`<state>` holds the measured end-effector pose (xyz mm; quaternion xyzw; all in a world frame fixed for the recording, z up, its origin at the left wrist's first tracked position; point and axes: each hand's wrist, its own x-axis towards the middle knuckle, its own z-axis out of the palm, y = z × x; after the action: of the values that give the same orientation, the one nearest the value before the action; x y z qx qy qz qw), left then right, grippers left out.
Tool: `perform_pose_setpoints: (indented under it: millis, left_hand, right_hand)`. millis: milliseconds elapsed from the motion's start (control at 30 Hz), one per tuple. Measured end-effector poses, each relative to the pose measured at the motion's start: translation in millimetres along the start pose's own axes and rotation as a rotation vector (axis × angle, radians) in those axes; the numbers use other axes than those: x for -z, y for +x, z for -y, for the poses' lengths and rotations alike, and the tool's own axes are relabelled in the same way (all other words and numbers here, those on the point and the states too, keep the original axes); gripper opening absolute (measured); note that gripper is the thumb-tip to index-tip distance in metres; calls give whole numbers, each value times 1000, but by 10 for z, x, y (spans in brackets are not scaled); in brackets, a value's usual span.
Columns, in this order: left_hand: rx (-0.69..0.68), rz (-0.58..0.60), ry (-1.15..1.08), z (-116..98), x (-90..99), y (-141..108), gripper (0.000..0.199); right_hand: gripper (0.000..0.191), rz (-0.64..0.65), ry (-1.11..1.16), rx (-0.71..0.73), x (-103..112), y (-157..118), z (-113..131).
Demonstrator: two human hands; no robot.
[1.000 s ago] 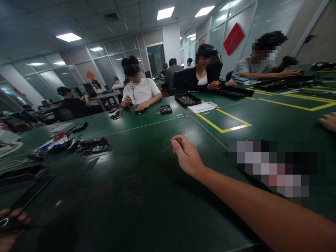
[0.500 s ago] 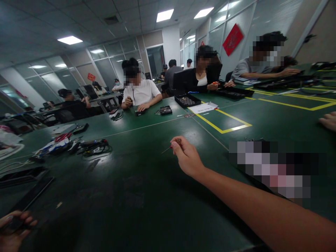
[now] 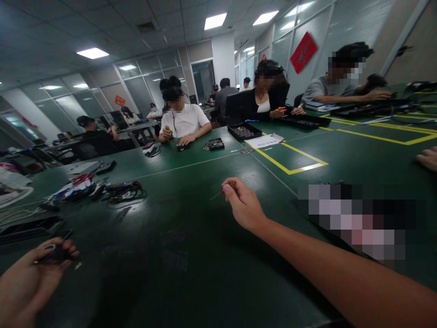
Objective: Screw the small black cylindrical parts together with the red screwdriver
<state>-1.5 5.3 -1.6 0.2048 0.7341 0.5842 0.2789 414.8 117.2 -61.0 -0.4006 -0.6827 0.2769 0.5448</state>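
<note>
My right hand [image 3: 244, 202] is closed around a small red-handled tool [image 3: 223, 191] whose thin metal shaft points left and down, above the green table [image 3: 143, 246]. At the lower left, my left hand [image 3: 44, 269] has its fingers curled round a small black object [image 3: 56, 253] with a shiny rounded edge. What that object is cannot be made out. A small pale scrap [image 3: 78, 265] lies on the table beside the left fingertips.
Cables [image 3: 123, 192] and gloves lie at the left, near a black tray [image 3: 30, 228]. A blurred-out item is at the right. Across the table, people work by a black parts box [image 3: 244, 131] and a paper sheet [image 3: 264, 140]. Another person's hand [image 3: 427, 158] shows at the right edge.
My left hand has moved up and right into fuller view, bringing the black object along. My right hand has hardly moved.
</note>
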Motion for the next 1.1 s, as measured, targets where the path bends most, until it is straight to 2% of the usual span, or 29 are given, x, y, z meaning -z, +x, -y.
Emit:
perform_pose_setpoints:
  millis: [67,200,367,433,467,567,633,733,867,1100]
  left_hand:
    - [-12,70,-126,-91,-181,-51,11]
    - [-48,173,-170,-238,-658,-177,16]
    - [-160,495,-105,-206,-1327,-302,12]
    - [-314,603,52,-117,-1603,-386,19]
    - [-407,618,179,-56,-1741,-436,26]
    - [-625,605,512,180,-2120,-584,26]
    - [-769,601,585,348,-2307,-643,21]
    - [-929,622,630,543,-2437,-637,22]
    - [-1025,658,597,648,-2412,-550,28]
    - [-1018,683,591,659,-2351,-580,34]
  right_hand:
    - [22,-3,-5,-8,9,1,13]
    - [21,-16,-18,-8,26,2,-1]
    - [22,-32,-35,7,60,3,17]
    - [23,-24,-68,5,74,4,53]
    - [24,-21,-84,4,79,5,70]
    - [23,-20,-97,4,77,7,82]
    - [19,-34,-53,5,64,9,49]
    - [18,-38,49,-16,38,7,-28]
    - [20,-1,69,-58,9,-4,-81]
    - [19,27,-62,-62,-12,-17,-22]
